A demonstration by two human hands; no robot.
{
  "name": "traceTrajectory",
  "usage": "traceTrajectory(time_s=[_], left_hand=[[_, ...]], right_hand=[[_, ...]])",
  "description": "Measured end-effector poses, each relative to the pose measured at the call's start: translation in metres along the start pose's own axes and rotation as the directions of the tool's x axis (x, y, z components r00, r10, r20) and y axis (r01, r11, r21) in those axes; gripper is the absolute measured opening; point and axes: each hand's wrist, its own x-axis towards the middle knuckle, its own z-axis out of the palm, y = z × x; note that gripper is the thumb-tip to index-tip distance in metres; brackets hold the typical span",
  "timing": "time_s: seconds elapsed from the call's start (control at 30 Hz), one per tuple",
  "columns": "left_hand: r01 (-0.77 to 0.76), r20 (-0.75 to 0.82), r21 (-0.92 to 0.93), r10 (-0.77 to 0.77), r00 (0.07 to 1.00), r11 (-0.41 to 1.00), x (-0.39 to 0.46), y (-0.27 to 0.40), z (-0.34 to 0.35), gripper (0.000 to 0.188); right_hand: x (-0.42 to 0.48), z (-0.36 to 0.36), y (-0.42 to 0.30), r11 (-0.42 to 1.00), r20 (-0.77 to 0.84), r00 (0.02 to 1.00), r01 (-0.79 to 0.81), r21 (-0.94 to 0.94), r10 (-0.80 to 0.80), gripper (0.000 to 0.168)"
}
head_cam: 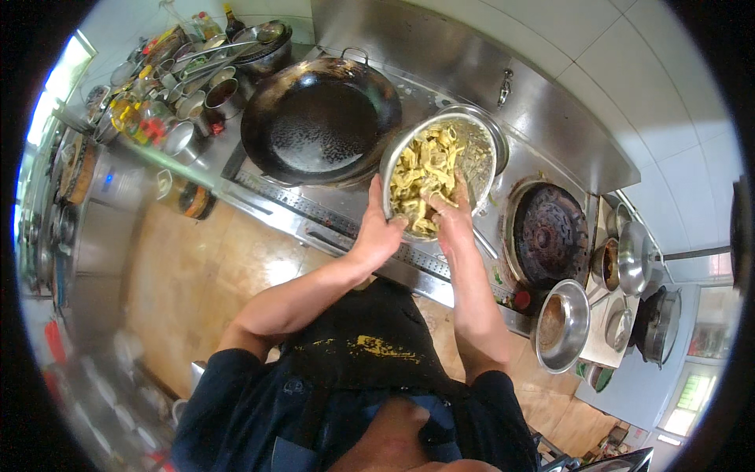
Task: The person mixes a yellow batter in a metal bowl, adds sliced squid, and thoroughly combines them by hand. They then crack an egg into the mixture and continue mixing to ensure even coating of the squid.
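Note:
A steel bowl [384,168] full of glistening yellow strips of food [429,154] is tilted over the cooktop, just right of a large blackened wok [321,127]. My left hand [382,227] grips the bowl by its near left side, thumb at the rim. Inside the bowl, my right hand [453,213] has its fingers among the strips. Some fingertips are buried, so whether it pinches any food is unclear. Behind the bowl shows the rim of another steel vessel [503,147]. The wok's dark inside looks wet and shiny.
Seasoning containers, bottles and ladles crowd the left [221,97]. A tap [505,88] projects from the steel backsplash. To the right are a dark round burner piece [551,233] and a steel bowl [564,327] overhanging the edge. A metal handle [485,243] lies below the held bowl.

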Motion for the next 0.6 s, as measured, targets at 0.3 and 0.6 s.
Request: traceTrajectory(time_s=[0.3,0.6], left_hand=[[0.395,0.276,-0.406,-0.302,0.913,0.824,-0.007,-0.002,-0.025,0.065],[0.496,0.090,-0.522,-0.533,0.841,0.694,-0.033,0.001,-0.037,0.081]], right_hand=[[0.016,-0.004,-0.004,0.949,0.050,0.953,-0.303,0.080,0.300,0.077],[0.015,-0.005,-0.005,0.974,0.201,0.962,-0.153,-0.164,0.185,0.057]])
